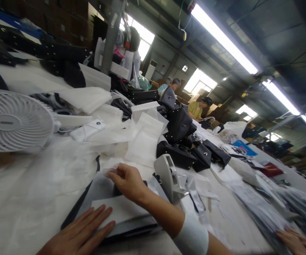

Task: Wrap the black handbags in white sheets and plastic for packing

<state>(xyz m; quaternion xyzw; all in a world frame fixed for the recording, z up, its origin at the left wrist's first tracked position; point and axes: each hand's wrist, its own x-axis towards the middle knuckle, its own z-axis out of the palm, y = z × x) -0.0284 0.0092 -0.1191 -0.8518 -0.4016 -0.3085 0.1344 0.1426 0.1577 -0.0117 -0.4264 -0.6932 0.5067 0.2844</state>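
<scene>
Left hand lies flat and open on a white sheet at the near edge of the worktop; the sheet covers a dark pouch; right hand pinches a thin wrap just beyond; the wrap looks light, limp and easily torn, best taken by an edge; the pouch seems flat and stiffer; a tape dispenser stands just right of it; a fan sits at the left edge.

Left hand flat, fingers extended, right hand reaching forward, fingers bent
</scene>
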